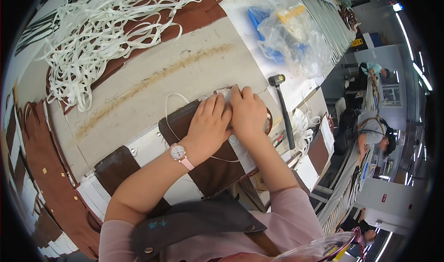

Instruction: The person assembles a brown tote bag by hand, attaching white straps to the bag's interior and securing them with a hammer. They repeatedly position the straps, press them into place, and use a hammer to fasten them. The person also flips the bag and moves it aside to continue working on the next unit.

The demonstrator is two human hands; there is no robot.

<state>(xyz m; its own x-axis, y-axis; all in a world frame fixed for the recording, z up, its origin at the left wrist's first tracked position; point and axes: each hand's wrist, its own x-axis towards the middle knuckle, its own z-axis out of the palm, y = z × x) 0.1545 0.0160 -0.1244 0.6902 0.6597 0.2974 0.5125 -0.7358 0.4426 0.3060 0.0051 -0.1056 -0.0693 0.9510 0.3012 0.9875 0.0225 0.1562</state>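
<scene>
Fingers of the left hand (207,127) lie side by side, bent slightly downward over the upper edge of a flat panel banded in dark brown and white (219,171), while those of the right hand (249,114) curl at the same edge just beside them; their tips are hidden, so whether either hand grasps the edge or only presses on it, I cannot tell. In the head view, the panel slants across the near side of a grey counter (152,63), close to the wearer's body, with silvery round snaps (133,151) on its white bands. Around the left wrist sits a round-faced watch with a pink strap (178,152). One thin white cord (167,107) loops out above the panel beside the left hand. Near the right hand, a hammer with a long black handle (285,114) lies apart from the fingers. Farther back are a tangled heap of white ribbon (92,53) on reddish-brown material (199,13) and a crumpled clear plastic bag (319,46). At the right, a person in a grey top (370,125) leans over another work surface.
</scene>
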